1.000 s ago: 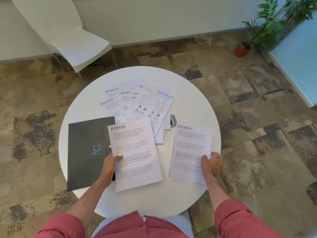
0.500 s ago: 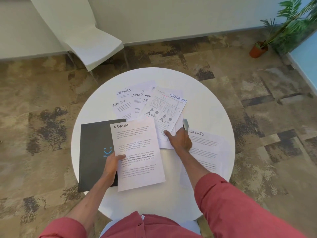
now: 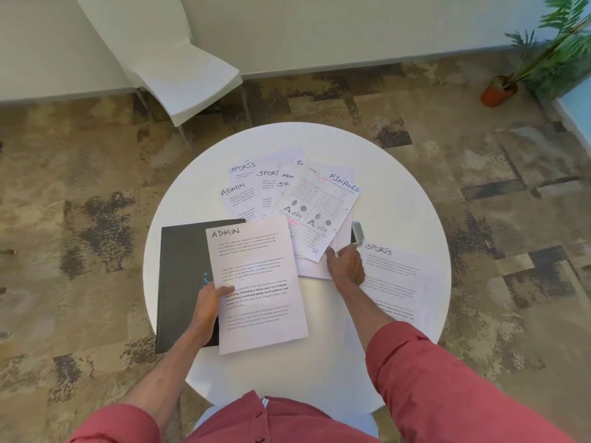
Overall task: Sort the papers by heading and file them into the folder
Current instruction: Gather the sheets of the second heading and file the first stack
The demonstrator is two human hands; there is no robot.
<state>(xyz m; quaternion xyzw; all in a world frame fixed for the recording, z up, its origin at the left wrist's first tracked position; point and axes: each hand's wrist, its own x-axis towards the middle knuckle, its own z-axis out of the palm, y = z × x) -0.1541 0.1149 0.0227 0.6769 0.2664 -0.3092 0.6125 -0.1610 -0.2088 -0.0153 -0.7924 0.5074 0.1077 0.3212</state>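
On the round white table [image 3: 399, 193] lies a black folder [image 3: 182, 270] at the left. My left hand [image 3: 208, 303] grips the left edge of an ADMIN sheet [image 3: 259, 289] that overlaps the folder. A fanned pile of sheets [image 3: 256, 190] headed SPORTS, ADMIN and FINANCE lies at the table's middle. My right hand [image 3: 345, 265] pinches the near corner of the top FINANCE sheet [image 3: 323, 212]. A single SPORTS sheet [image 3: 393, 282] lies flat at the right, partly under my right forearm.
A small grey and black object [image 3: 356, 233] peeks out from under the pile beside my right hand. A white chair [image 3: 179, 68] stands beyond the table. A potted plant [image 3: 524, 68] is at the far right. Patterned carpet surrounds the table.
My right hand let go of the SPORTS sheet at the right, moved left to the pile and took hold of the FINANCE sheet's near corner. The left hand still holds the ADMIN sheet.
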